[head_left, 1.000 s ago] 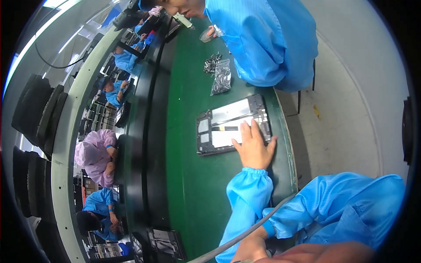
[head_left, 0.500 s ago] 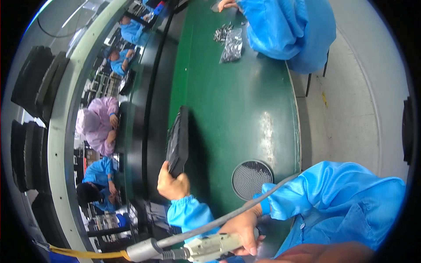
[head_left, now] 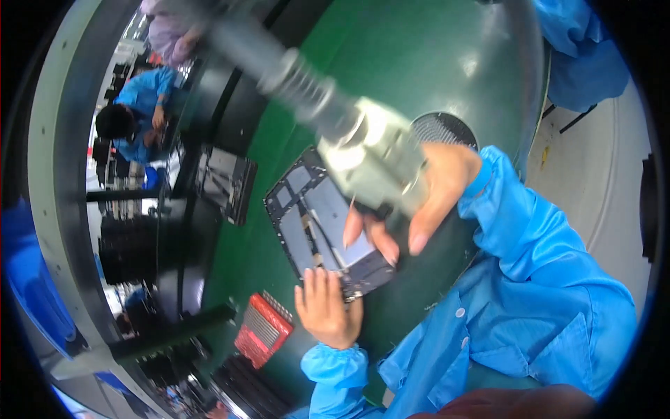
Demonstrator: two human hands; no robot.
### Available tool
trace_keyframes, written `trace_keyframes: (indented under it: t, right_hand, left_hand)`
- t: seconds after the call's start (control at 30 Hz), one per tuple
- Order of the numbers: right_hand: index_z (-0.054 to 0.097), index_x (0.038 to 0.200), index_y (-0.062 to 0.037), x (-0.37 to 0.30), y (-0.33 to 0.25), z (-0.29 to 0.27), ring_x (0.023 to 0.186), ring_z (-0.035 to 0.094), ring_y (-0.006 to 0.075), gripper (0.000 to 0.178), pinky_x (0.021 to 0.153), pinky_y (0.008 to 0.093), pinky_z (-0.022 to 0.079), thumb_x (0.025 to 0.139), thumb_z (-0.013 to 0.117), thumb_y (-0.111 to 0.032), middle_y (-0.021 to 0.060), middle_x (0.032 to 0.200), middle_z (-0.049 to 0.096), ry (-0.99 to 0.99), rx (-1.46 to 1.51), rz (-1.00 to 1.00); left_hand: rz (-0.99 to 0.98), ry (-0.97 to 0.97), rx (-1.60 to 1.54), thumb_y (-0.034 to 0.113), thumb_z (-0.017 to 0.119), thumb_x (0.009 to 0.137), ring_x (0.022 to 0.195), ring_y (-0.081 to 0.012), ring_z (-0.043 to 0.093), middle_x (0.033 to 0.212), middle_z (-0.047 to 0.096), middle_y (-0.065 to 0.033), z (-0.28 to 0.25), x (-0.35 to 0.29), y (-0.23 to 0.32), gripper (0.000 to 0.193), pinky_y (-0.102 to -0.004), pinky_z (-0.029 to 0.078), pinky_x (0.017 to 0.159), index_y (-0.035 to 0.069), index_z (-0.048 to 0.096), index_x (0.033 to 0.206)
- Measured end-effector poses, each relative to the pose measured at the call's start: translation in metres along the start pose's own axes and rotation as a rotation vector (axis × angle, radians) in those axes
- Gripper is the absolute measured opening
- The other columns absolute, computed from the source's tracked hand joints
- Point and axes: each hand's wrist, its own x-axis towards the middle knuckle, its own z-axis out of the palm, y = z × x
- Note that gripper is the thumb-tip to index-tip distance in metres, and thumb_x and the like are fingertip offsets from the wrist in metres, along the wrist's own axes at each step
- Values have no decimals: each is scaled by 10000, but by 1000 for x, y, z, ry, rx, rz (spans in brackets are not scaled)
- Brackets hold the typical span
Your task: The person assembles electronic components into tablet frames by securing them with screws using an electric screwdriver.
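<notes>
An opened tablet-like device (head_left: 289, 222), with a black frame and flat grey battery-like panels, lies on the green table in front of me. The fingers of my left hand (head_left: 326, 314) rest stretched out on its near edge, with the thumb beside its corner. My right hand (head_left: 447, 181) is wrapped around a pale grey-green electric screwdriver (head_left: 380, 150), held over the device's right part. Motion blurs the tool and its cable end (head_left: 279, 66). Its tip is hidden, so I cannot tell whether it touches the device.
Behind my right hand sits a round dark screw dish (head_left: 450, 128). A red slotted tray (head_left: 264, 329) lies near my left hand, beside stacked black items (head_left: 248, 387). Another opened device (head_left: 227, 183) rests at the left. People sit beyond the frame post (head_left: 52, 174).
My view has swung toward the near table. The dark device my left hand held raised now lies flat, inner side up. My right hand has brought the electric screwdriver over it.
</notes>
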Motion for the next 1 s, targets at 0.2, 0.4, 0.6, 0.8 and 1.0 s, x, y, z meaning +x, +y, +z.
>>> trace_keyframes:
  t: [0.2, 0.4, 0.6, 0.8, 1.0]
  right_hand:
    - [527, 1163, 40, 4, 6, -8, 1044, 574, 327, 581, 931, 415, 398, 626, 743, -8, 176, 1104, 588, 23, -245, -49]
    - [540, 1162, 12, 5, 27, -12, 1160, 487, 304, 630, 1008, 416, 312, 585, 756, -120, 191, 1163, 568, 214, -247, 135]
    - [543, 1151, 14, 13, 24, -10, 1145, 508, 298, 620, 1007, 409, 348, 584, 755, -120, 184, 1151, 570, 306, -389, 105]
    - [521, 1179, -10, 6, 22, -16, 1060, 575, 263, 552, 935, 366, 422, 673, 708, -128, 149, 1080, 615, 449, -512, 41]
    - [510, 1187, -14, 5, 23, -15, 1035, 588, 248, 538, 904, 355, 448, 686, 696, -82, 146, 1073, 619, 415, -503, 43]
  left_hand:
    - [-145, -34, -311, 264, 837, 586, 1237, -427, 383, 1290, 469, -207, 5, -39, 50, 699, -556, 253, 1015, 42, 538, 1178]
    - [-188, 54, -634, 162, 816, 607, 1312, -442, 248, 1366, 367, -245, 26, -42, 43, 664, -550, 196, 1041, 48, 539, 1200]
    - [-238, 95, -705, 155, 798, 631, 1311, -411, 274, 1376, 368, -216, 25, -28, 35, 635, -514, 240, 1038, 54, 544, 1204]
    - [-639, 142, -536, 34, 710, 729, 708, -154, 594, 927, 634, -118, 8, -39, -42, 224, -255, 475, 600, -24, 648, 937]
    - [-607, -196, -563, 12, 766, 658, 632, -77, 518, 897, 602, -76, 11, -35, -77, 318, -210, 430, 526, -50, 623, 935]
